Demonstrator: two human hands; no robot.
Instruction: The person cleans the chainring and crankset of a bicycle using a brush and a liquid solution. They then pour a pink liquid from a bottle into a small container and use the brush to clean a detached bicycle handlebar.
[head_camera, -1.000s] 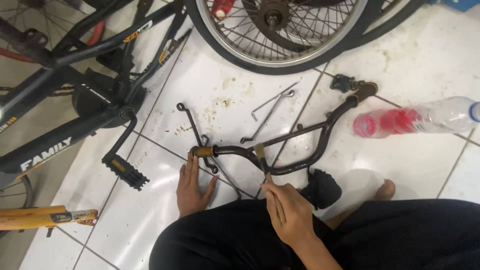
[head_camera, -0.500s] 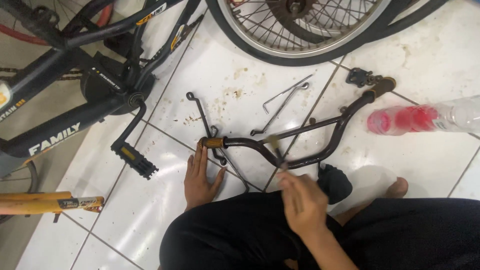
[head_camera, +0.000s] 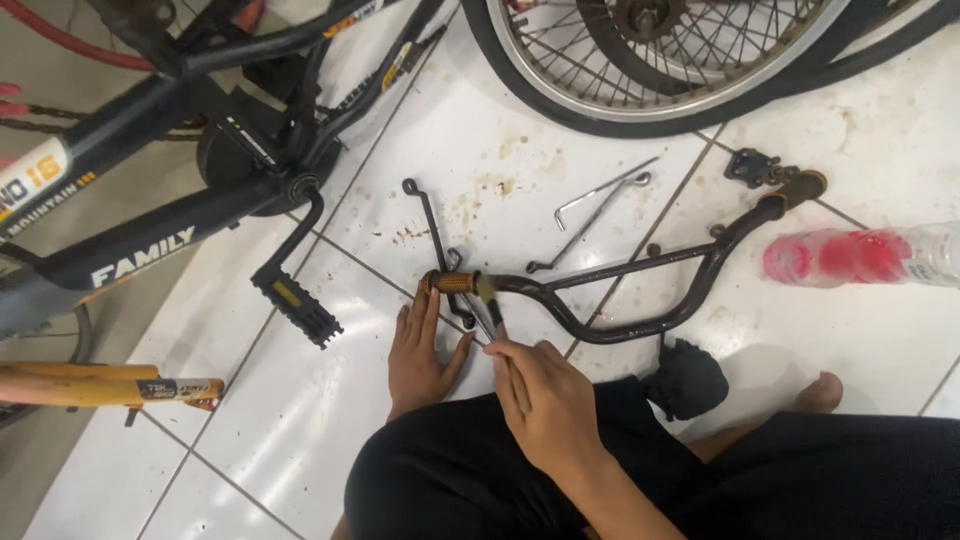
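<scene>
A bent dark metal bicycle bar (head_camera: 650, 325) with a rusty orange end (head_camera: 440, 281) lies on the white tiles in front of me. My right hand (head_camera: 548, 402) is closed around a thin metal tool (head_camera: 492, 318) whose tip meets the bar just right of the rusty end. A bare foot (head_camera: 415, 352) rests flat on the tile directly under that end. My left hand is out of sight. Black trousers (head_camera: 470, 470) cover my legs at the bottom.
A black bicycle frame (head_camera: 150, 235) with crank and pedal (head_camera: 297, 305) lies at left. A spoked wheel (head_camera: 640, 60) lies at the top. Thin rods (head_camera: 600, 205), (head_camera: 435, 235), a small bracket (head_camera: 752, 165), a pink-filled plastic bottle (head_camera: 860, 255), a black cloth lump (head_camera: 690, 380) and a yellow tube (head_camera: 100, 385) surround me.
My right hand has shifted left along the bar toward its rusty end, bringing the thin tool against it. The view has tilted slightly; the foot stays put.
</scene>
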